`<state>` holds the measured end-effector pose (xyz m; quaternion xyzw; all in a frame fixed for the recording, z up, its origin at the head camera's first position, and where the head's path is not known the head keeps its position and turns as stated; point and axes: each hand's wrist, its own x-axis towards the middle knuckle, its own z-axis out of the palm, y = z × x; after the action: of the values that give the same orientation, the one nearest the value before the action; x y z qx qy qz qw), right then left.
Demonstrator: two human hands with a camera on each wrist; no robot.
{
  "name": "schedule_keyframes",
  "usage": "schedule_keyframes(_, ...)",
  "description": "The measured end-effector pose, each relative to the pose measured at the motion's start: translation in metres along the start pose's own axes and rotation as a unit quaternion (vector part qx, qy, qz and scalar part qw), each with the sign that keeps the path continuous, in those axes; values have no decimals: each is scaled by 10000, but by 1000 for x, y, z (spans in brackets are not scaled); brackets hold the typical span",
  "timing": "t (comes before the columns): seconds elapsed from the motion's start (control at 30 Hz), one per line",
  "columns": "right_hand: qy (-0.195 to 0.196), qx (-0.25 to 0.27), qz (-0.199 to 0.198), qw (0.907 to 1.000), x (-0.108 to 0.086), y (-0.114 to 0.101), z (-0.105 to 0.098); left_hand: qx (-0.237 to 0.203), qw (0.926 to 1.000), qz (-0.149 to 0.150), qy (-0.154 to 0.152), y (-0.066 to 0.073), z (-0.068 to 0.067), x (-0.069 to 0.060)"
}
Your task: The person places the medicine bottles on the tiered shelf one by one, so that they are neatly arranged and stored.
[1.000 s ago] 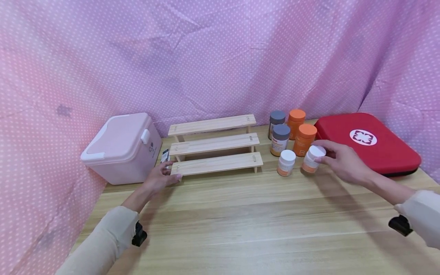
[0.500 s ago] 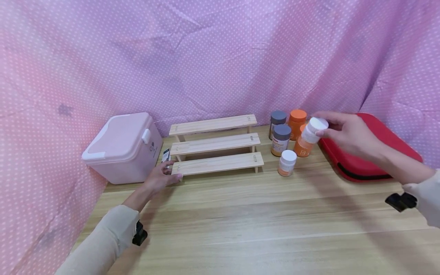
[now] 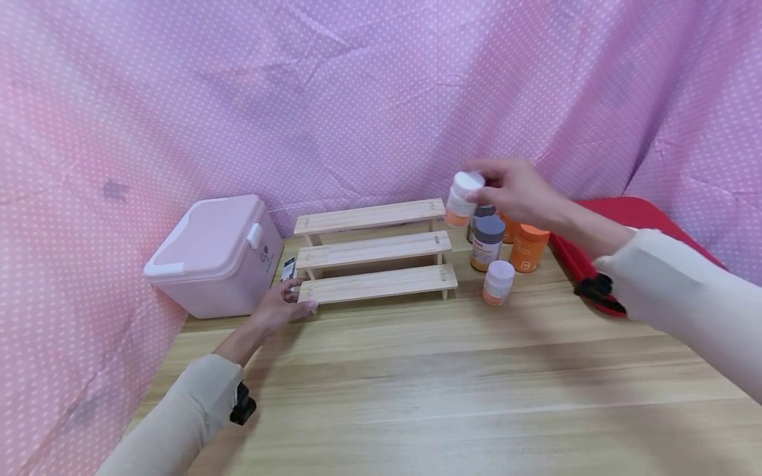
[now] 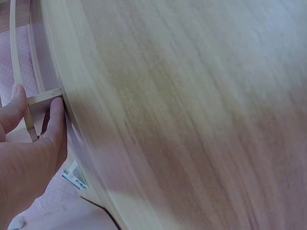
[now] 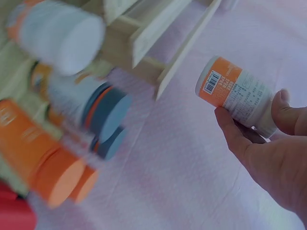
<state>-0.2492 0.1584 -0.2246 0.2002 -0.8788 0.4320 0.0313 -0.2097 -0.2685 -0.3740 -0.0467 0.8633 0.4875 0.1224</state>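
A white pill bottle (image 3: 462, 198) with an orange lower band is held in the air by my right hand (image 3: 520, 192), just beyond the right end of the top shelf. In the right wrist view, thumb and fingers grip that bottle (image 5: 240, 93) near its cap, its barcode label showing. My left hand (image 3: 278, 309) holds the left end of a three-step wooden rack (image 3: 375, 284). From the left wrist, the thumb lies on the board and the fingers press its leg (image 4: 45, 97). A second white bottle (image 3: 497, 284) stands on the table in front of the other bottles.
Grey-capped bottles (image 3: 487, 244) and orange bottles (image 3: 528, 250) stand right of the rack, partly behind my right hand. A red case (image 3: 643, 215) lies farther right, partly covered by the sleeve. A pink lidded box (image 3: 220, 258) stands left. A pink dotted cloth (image 3: 369, 99) hangs behind.
My right hand has lifted the white bottle off the table and carried it up and left, past the orange and grey-capped bottles to the rack's top shelf. My left hand stays put.
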Motion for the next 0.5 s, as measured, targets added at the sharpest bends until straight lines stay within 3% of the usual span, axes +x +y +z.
schedule_keyframes(0.13,-226,232,-40,9995,23,-16,17,-14,10000,-21,14,0,1,1)
schedule_keyframes(0.37,-610,1211,-294,9903,62,-50,47,10,10000,-44,3,1,0,0)
schedule_keyframes(0.5,-611,1310,-326,9890,82,-68,63,84,9999,-69,27,1,-1,1)
